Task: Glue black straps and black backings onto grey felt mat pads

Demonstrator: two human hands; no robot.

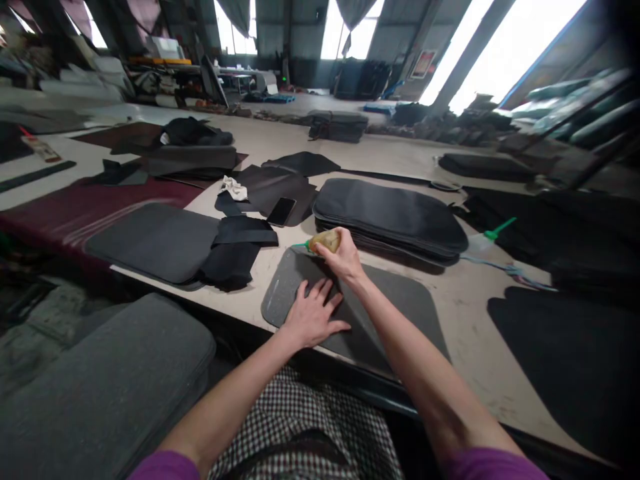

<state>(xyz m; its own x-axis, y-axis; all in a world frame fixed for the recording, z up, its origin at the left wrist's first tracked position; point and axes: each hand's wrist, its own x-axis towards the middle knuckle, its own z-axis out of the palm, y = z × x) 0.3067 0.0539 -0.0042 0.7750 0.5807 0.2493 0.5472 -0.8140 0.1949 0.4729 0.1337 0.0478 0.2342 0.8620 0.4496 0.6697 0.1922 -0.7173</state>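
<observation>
My right hand (345,257) is closed around a yellowish glue bottle (325,240) with a green nozzle, tipped on its side. The nozzle points left, over the far left edge of a dark grey rounded panel (410,297) on the table in front of me. A thin shiny trace shows along the panel's left edge. Flat on that same panel rests my left hand (314,313), fingers spread, holding nothing. Just behind the panel is a stack of black rounded panels (385,213).
To the left lie another grey panel (155,240) and black fabric pieces (233,257). A phone (281,211) and a crumpled white cloth (234,189) lie farther back. A second green-nozzled bottle (487,239) stands at right. Thick grey sheets (110,380) are stacked at lower left.
</observation>
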